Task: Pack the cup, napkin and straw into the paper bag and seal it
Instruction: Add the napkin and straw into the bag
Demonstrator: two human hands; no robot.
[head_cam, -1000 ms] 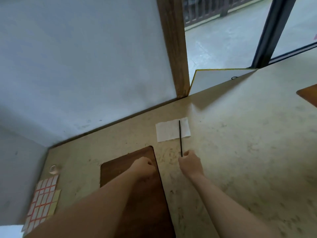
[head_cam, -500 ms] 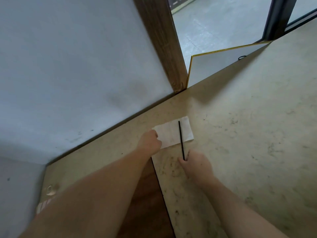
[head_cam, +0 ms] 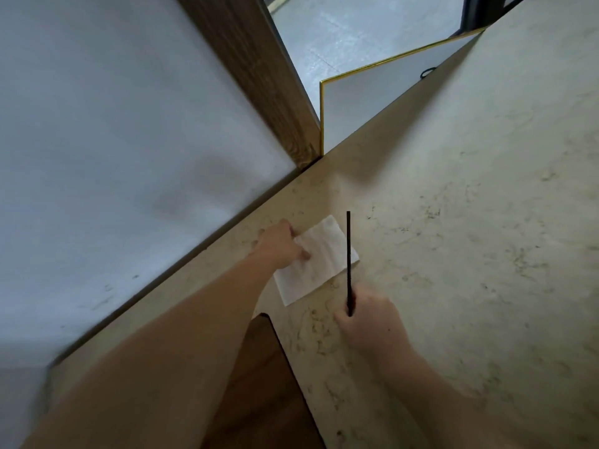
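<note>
Fingers of the left hand (head_cam: 281,244) pinch the napkin (head_cam: 316,260), apparently at its edge, which could tear, while the right hand (head_cam: 366,314) grips the thin straw (head_cam: 348,254).

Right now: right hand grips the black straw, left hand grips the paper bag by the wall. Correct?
One thing is wrong. The left hand is not on a paper bag: its fingers pinch the white napkin lying on the table near the wall. No bag shows in the head view. The right hand does grip the black straw.
</note>
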